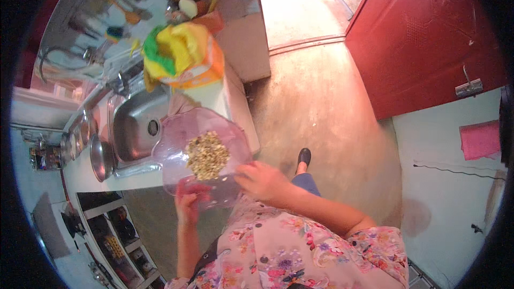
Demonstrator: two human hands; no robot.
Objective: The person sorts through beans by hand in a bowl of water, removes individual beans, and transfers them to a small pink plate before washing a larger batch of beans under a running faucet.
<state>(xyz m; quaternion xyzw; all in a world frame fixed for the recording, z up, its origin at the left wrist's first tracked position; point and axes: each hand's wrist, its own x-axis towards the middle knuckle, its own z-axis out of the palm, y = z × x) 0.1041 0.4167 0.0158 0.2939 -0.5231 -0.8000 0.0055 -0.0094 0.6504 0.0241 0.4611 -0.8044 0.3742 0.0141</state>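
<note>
I hold a translucent pink plastic bowl (225, 126) with a wavy rim in front of my body. A heap of small, tan, chopped pieces (207, 155) lies in the middle of it, too fine to name. My left hand (188, 198) grips the near left side, its fingers partly seen through the plastic. On the near right, my right hand (261, 182) grips the rim, slightly blurred. The bowl's far side overlaps the counter edge and hides part of the counter beside the sink.
Left of the bowl is a stainless steel sink (134, 132), with a metal bowl (101, 158) on the counter. An orange container (215, 56) lined with yellow and green plastic stands beyond. A red door (413, 40) stands open at right; an open shelf (116, 241) sits lower left.
</note>
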